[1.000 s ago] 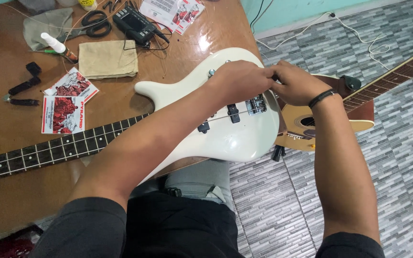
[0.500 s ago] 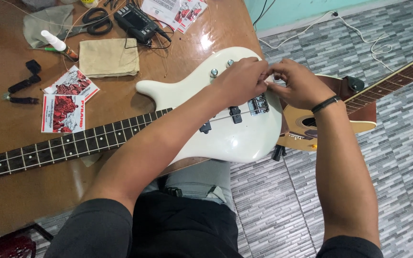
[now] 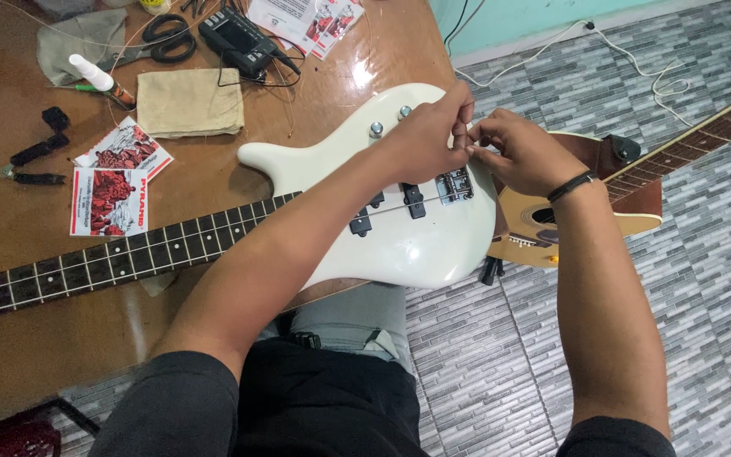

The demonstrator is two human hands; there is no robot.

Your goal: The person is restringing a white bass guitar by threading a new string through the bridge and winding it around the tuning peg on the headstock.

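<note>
On top of one brown table [image 3: 10, 245], one white bass guitar [image 3: 416, 245], left hand [image 3: 429, 140] and right hand [image 3: 522, 152] together above its bridge [image 3: 454, 184], fingers pinched on something too thin to see, two red packets [image 3: 110, 186] left of the guitar, one tan cloth [image 3: 189, 101], one brown guitar [image 3: 585, 211] right of it.

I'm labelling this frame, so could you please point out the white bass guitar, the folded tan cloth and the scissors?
white bass guitar [image 3: 416, 241], head view, on its lower body.
folded tan cloth [image 3: 189, 101], head view, on its middle.
scissors [image 3: 167, 38], head view, on the black handles.

Both hands [image 3: 475, 140] over white bass [image 3: 408, 245]
</note>
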